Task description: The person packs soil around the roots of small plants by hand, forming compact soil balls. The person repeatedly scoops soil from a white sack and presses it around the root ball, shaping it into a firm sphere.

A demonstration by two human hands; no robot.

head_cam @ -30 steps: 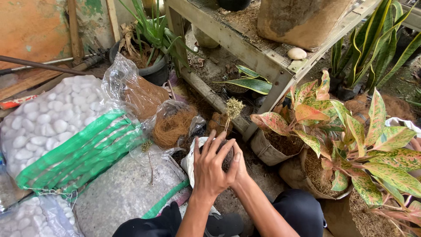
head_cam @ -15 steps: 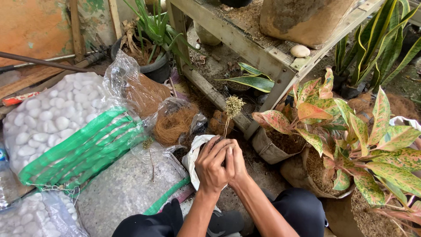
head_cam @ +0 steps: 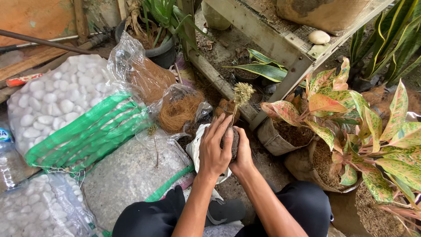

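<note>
While both hands press together around it, one dark root ball [head_cam: 233, 141] of soil sits low in the middle of the scene, with a single thin stem rising from it to a pale, bristly tuft [head_cam: 242, 93]. One left hand [head_cam: 215, 149] wraps the near side of the root ball with fingers curled closed on it, and one right hand [head_cam: 242, 154] cups the far side, also closed on it. Just beneath the root ball lies one white plastic bag [head_cam: 196, 149]. Just left of the root ball is one clear bag of brown coconut fibre [head_cam: 177, 113], and beyond that a second clear bag [head_cam: 142, 74] holding brown matter. Farther left of the root ball are three sacks: one of white pebbles with green mesh [head_cam: 66, 118], one of fine grey gravel [head_cam: 131, 175], and one of small pale stones [head_cam: 39, 210]. Right of the root ball stand two potted plants with pink-and-green speckled leaves [head_cam: 346, 114], their foliage spreading towards the hands. Behind the root ball runs a weathered wooden bench frame [head_cam: 272, 39], with one smooth pale stone [head_cam: 319, 37] on top and a striped green plant [head_cam: 263, 70] beneath it. All of it rests on bare, dirt-strewn ground [head_cam: 272, 164] outdoors, with the person's dark-trousered knees [head_cam: 302, 206] at the bottom.
</note>
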